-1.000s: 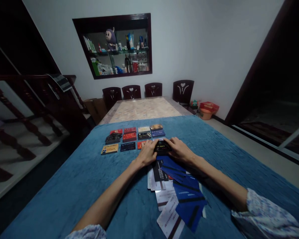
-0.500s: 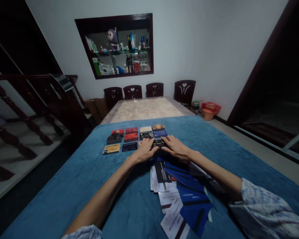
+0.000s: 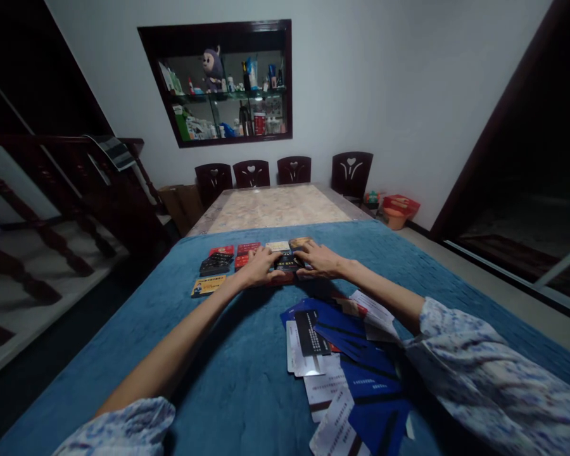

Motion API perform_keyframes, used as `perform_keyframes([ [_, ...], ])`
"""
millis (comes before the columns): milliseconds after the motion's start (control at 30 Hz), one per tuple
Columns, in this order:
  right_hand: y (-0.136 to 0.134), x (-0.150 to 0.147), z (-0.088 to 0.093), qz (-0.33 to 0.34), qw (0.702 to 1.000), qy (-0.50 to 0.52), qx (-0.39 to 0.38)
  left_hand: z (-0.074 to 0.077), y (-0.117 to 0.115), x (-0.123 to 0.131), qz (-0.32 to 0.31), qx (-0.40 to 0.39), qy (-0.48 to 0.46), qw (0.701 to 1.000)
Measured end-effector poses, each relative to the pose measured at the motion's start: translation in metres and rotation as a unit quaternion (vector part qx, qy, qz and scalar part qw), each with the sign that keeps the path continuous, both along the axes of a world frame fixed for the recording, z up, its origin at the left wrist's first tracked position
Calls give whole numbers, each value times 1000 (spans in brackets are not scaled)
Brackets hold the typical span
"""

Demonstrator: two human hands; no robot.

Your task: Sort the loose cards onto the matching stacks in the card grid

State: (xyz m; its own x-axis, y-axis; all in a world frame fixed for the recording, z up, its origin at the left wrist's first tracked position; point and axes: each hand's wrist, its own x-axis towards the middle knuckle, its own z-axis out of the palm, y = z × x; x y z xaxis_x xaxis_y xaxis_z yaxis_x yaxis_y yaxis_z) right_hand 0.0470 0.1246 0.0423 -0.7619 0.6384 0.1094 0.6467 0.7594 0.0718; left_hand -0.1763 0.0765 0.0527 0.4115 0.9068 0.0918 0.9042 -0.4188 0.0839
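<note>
My left hand (image 3: 260, 266) and my right hand (image 3: 320, 259) grip a black card (image 3: 287, 265) with pale print from its two sides, over the rows of card stacks. Whether more cards lie under it cannot be seen. Left of my hands are a black card stack (image 3: 216, 263), red cards (image 3: 221, 250) and a yellow card stack (image 3: 208, 286). Behind the fingers a red stack (image 3: 248, 247), a cream stack (image 3: 278, 245) and a gold card (image 3: 299, 242) show in part. Other stacks are hidden by my hands. Nearer me, blue cards (image 3: 373, 380) and white cards (image 3: 330, 386) lie in a loose, overlapping spread.
A blue cloth (image 3: 137, 354) covers the near part of the table; its far end is a bare stone-patterned top (image 3: 285, 206). Several dark chairs (image 3: 294, 170) stand behind. A wooden railing (image 3: 33, 272) runs along the left, and a red bag (image 3: 401, 204) sits on the floor at right.
Both hands have moved forward and slightly left with the black card, now over the middle row of stacks. More of the loose spread shows.
</note>
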Motion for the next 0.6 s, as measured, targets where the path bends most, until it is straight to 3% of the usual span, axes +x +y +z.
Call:
perform_keyframes([
  [233, 21, -28, 10, -24, 999, -43, 23, 9, 27, -3, 28, 11, 78, 996],
  [400, 32, -44, 8, -51, 995, -87, 11, 6, 43, 5, 67, -18, 138, 988],
  [600, 40, -51, 1, -51, 991, -121, -1, -2, 55, 7, 88, -71, 147, 983],
])
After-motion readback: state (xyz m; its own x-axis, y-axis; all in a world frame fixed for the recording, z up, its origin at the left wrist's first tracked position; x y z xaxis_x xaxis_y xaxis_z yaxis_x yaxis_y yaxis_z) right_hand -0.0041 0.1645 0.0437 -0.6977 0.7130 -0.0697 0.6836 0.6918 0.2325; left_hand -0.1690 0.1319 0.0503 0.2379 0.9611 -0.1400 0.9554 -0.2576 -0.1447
